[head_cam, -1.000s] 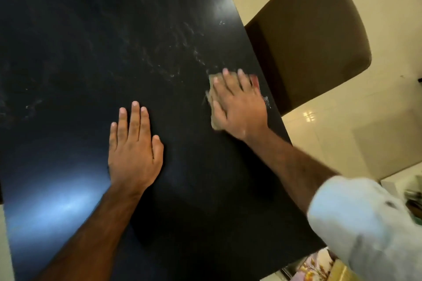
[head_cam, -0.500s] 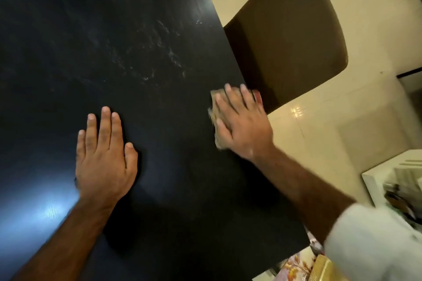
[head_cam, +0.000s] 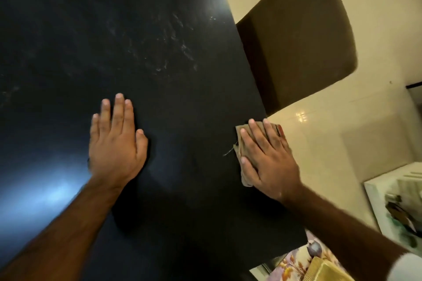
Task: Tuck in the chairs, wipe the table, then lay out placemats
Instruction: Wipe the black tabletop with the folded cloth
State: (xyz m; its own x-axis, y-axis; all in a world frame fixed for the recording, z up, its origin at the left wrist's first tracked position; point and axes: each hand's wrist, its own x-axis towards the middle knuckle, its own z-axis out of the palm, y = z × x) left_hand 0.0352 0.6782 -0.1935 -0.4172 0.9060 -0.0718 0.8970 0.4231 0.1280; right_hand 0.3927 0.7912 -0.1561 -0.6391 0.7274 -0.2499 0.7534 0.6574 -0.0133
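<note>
Wiping the near right edge of the glossy black rectangular tabletop (head_cam: 141,29), head view only.

My right hand (head_cam: 269,162) lies flat, fingers spread, pressing the folded tan cloth (head_cam: 242,134) against the table's right edge; nothing is gripped, only pinned under the palm. My left hand (head_cam: 115,143) rests flat and empty on the surface, well apart from the cloth. Risk: the cloth overhangs the rim, so an outward stroke could drop it to the pale tiled floor (head_cam: 342,143). Whitish smears remain further up the top, judged unwiped. The brown padded chair (head_cam: 296,36) sits tucked against the edge. No placemats seen.
</note>
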